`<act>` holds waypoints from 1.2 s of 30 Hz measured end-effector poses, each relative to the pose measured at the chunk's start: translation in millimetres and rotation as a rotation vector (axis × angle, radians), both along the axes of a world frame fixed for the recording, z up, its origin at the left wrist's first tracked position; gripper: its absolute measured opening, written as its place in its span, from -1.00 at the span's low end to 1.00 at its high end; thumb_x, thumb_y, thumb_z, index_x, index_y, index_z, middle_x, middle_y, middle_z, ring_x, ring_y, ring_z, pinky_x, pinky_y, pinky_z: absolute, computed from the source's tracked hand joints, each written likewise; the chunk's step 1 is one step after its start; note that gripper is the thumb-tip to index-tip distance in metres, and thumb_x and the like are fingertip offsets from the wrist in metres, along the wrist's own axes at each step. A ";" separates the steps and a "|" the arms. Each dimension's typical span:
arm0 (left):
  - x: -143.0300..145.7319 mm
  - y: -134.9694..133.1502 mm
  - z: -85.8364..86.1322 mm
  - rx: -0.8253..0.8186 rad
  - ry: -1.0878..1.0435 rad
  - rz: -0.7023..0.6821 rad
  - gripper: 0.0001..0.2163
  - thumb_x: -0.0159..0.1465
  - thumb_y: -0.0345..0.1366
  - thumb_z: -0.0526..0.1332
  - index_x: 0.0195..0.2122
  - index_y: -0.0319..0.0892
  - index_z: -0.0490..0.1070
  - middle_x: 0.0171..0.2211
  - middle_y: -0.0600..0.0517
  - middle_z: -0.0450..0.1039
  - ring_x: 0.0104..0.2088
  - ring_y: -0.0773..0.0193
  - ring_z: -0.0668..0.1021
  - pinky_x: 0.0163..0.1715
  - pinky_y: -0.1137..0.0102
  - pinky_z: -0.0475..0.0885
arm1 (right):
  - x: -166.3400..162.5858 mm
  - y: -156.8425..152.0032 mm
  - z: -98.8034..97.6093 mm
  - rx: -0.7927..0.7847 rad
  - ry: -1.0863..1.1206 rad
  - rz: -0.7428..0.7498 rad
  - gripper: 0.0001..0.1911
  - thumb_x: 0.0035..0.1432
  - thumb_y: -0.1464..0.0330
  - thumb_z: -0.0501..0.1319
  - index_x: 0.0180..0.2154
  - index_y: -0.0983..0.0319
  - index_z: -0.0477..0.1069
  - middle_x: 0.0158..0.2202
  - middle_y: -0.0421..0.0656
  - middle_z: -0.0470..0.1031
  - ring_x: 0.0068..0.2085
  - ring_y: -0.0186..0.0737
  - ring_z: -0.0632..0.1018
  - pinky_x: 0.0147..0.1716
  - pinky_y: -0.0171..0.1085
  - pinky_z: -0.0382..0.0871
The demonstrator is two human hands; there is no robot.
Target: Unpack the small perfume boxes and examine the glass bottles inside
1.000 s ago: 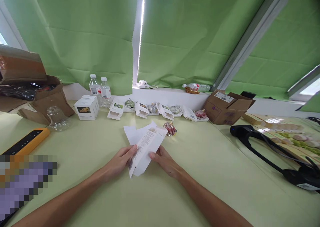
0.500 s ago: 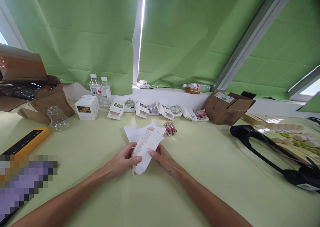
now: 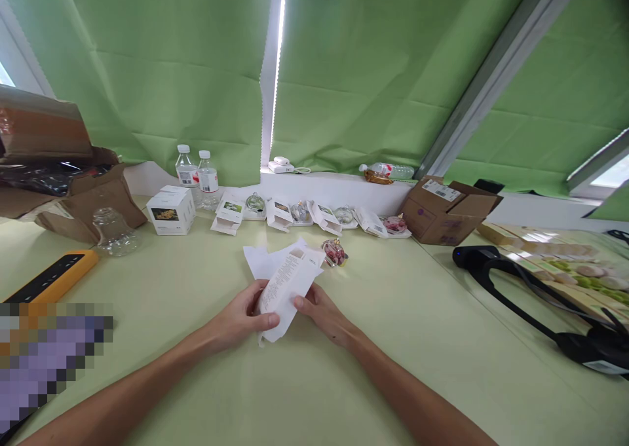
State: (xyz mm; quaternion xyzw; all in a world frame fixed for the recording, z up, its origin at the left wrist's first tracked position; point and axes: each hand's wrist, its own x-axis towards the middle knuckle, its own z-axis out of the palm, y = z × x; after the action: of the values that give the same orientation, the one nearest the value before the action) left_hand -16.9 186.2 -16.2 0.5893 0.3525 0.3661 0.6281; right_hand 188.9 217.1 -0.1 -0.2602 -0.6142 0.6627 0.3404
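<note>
Between my hands is a flattened white carton [image 3: 289,285] with printed text on its upper face and flaps sticking out at the far end. My left hand [image 3: 249,312] grips its left edge, the thumb lying on top. On the right edge, my right hand [image 3: 319,308] pinches the carton with its thumb on the face; the other fingers are hidden underneath. Just beyond the carton sits a clear round ornament [image 3: 335,253] with pinkish-red contents and a gold top, touched by neither hand. A white sheet-like flap [image 3: 255,260] shows behind the carton's left side.
Along the back stand a closed white box [image 3: 171,211], several opened small boxes beside ornaments, two water bottles [image 3: 207,181] and a brown cardboard box [image 3: 448,211]. A clear plastic jar [image 3: 113,233] and an orange-black device [image 3: 54,277] are left. A black headset-like device [image 3: 511,302] lies right.
Almost nothing differs. My left thumb has shifted very slightly on the carton, and the carton's near end has moved a little.
</note>
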 end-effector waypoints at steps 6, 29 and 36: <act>0.8 -2.7 4.5 -0.026 -0.018 0.019 -0.43 0.14 -0.08 0.30 0.11 -0.19 0.19 -0.05 -0.12 0.38 -0.15 0.13 0.46 -0.28 0.35 0.35 | 1.4 -0.1 1.6 -0.018 0.043 0.056 -0.35 0.02 0.07 0.33 0.09 0.21 0.31 0.07 -0.01 0.41 0.07 0.02 0.43 0.07 -0.01 0.28; -2.2 -4.6 9.5 -0.072 -0.027 -0.074 -0.48 0.25 0.05 0.12 0.10 -0.20 0.34 -0.09 -0.15 0.42 -0.22 0.15 0.48 -0.21 0.31 0.37 | 0.0 3.1 -5.6 0.050 -0.033 0.011 -0.42 0.05 0.07 0.31 0.04 0.23 0.35 -0.03 -0.04 0.46 -0.01 -0.01 0.46 0.02 -0.06 0.29; -0.6 -4.5 9.0 -0.069 -0.023 -0.014 -0.48 0.27 0.04 0.11 0.16 -0.16 0.27 -0.02 -0.14 0.43 -0.12 0.08 0.49 -0.16 0.27 0.39 | -1.3 3.5 -5.0 0.017 -0.043 -0.006 -0.37 0.04 0.02 0.29 0.05 0.25 0.35 -0.04 -0.03 0.48 -0.03 0.00 0.47 -0.04 -0.07 0.33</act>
State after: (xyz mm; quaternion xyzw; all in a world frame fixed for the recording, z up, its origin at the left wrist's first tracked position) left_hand -17.5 181.7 -7.2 0.5656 0.3534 0.3560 0.6547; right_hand 187.6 220.6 -5.1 -0.2734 -0.6262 0.6508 0.3311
